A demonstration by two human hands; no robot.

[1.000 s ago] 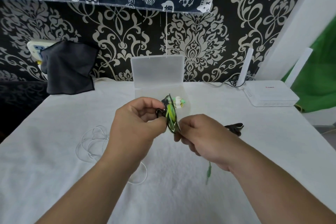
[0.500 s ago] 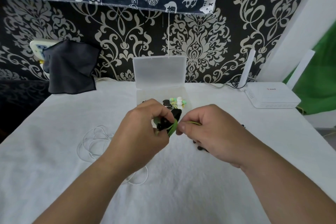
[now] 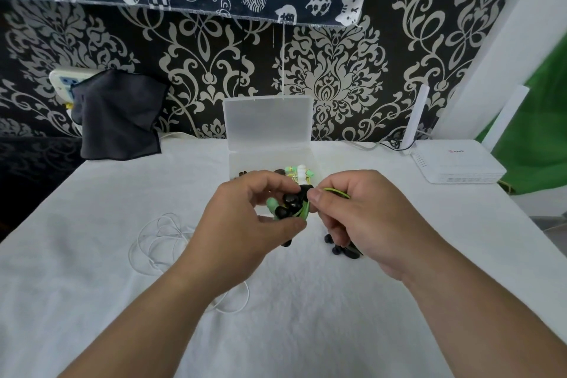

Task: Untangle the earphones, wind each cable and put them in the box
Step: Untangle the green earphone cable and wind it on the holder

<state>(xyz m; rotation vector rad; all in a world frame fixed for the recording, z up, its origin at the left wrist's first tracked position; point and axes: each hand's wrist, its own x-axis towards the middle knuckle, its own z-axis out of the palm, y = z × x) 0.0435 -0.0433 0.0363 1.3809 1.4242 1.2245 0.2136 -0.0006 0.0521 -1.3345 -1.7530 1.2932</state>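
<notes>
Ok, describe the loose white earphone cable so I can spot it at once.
Start at the white-clothed table and look left of the left hand. The white earphone cable lies there in loose loops, partly hidden by the left forearm. Unlike the green-and-black bundle both hands hold and the black earbuds by the right hand, it is white and in no hand.

White-covered table (image 3: 92, 255). Clear box (image 3: 244, 163), lid up; router (image 3: 457, 163) to its right, white earphone cable (image 3: 162, 239) and black earphones (image 3: 346, 252) before it.
</notes>
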